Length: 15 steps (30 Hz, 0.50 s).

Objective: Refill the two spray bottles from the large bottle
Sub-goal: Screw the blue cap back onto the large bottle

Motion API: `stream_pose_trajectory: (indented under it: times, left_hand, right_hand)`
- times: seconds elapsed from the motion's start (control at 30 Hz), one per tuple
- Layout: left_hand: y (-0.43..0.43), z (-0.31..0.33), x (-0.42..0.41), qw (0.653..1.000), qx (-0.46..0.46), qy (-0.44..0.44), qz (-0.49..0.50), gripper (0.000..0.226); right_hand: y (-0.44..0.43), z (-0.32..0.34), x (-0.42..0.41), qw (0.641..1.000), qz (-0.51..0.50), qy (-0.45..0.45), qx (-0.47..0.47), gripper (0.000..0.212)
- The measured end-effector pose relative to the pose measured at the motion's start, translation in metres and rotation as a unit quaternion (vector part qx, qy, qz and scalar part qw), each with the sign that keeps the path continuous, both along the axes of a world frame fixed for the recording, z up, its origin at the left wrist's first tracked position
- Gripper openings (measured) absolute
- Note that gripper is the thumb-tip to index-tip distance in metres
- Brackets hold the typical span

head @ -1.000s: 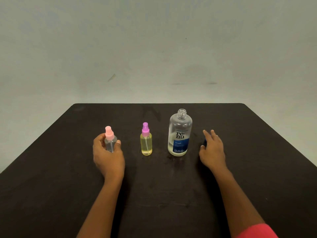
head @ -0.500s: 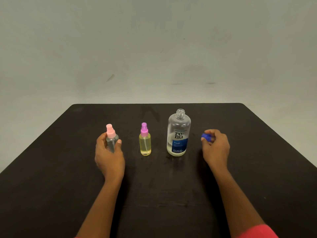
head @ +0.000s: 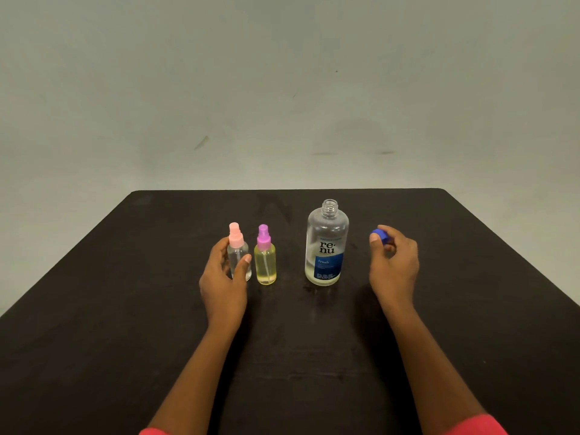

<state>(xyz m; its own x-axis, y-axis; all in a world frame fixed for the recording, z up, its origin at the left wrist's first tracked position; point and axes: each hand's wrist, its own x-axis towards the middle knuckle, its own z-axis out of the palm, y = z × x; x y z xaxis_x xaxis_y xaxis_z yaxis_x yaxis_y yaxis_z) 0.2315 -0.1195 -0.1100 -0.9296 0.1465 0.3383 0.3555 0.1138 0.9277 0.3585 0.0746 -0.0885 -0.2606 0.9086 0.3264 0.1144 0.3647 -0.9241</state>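
Three bottles stand on one dark desk (head: 125, 309): two small spray bottles and one large bottle (head: 326, 246), its neck uncapped. One spray bottle (head: 238, 255), pink-topped, sits inside the left hand's (head: 224, 281) grip; the other spray bottle (head: 266, 259), purple-topped, stands just outside that grip. One blue cap (head: 379, 235) is pinched in the right hand's (head: 394, 265) grip. Two hands, two red sleeve edges.
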Motion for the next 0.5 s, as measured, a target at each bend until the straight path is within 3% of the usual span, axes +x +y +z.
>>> stream_pose_trajectory:
  times: [0.2,0.4,0.5]
  left_hand:
    - [0.0,-0.002,0.0,1.0,-0.008,0.017,0.005,0.044]
    - [0.0,0.001,0.004,0.999,-0.004,0.023,0.022,0.052]
    - [0.0,0.006,0.012,0.995,0.02,0.077,0.059,0.057]
  right_hand:
    - [0.0,0.0,-0.003,0.994,0.024,0.084,-0.068,0.021]
    - [-0.003,0.002,-0.003,0.974,0.049,0.178,-0.134,0.028]
    - [-0.004,0.001,-0.004,0.97,0.055,0.192,-0.136,0.028]
